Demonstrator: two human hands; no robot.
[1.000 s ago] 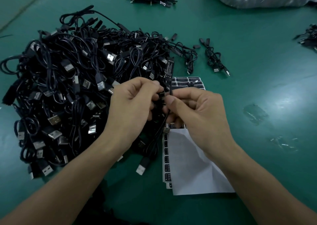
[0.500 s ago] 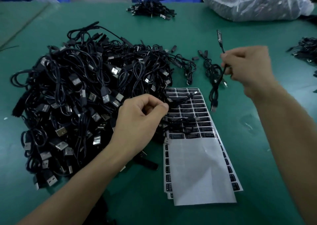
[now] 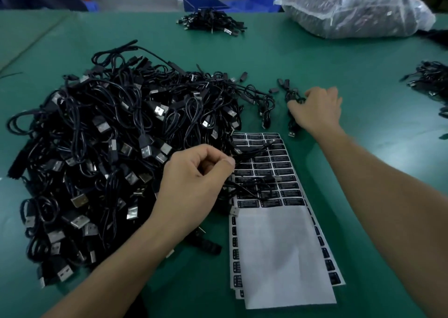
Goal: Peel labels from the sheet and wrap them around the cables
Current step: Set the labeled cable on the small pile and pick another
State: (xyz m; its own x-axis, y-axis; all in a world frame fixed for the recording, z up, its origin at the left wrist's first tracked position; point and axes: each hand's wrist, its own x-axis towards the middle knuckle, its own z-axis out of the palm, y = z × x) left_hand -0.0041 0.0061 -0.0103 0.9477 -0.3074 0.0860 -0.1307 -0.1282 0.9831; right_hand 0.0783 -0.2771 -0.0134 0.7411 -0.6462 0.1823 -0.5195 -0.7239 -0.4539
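Observation:
A big heap of black USB cables (image 3: 109, 148) fills the left of the green table (image 3: 375, 160). The label sheets (image 3: 278, 249) lie in front of me, with rows of black labels (image 3: 281, 165) at the far end and bare white backing nearer. My left hand (image 3: 196, 182) hovers at the heap's right edge, thumb and forefinger pinching a thin black cable (image 3: 257, 184) that trails across the labels. My right hand (image 3: 317, 109) reaches out to a small group of cables (image 3: 292, 97) beyond the sheets, its fingers curled round one of them on the table.
A small pile of cables (image 3: 211, 23) lies at the far middle, and another (image 3: 431, 80) at the right edge. A clear plastic bag of cables (image 3: 351, 9) sits at the far right. Blue bins (image 3: 206, 2) stand past the table.
My hands came apart from the cable they worked together. My right hand carried it out to the right and lowered it onto the small group; my left hand stayed by the heap.

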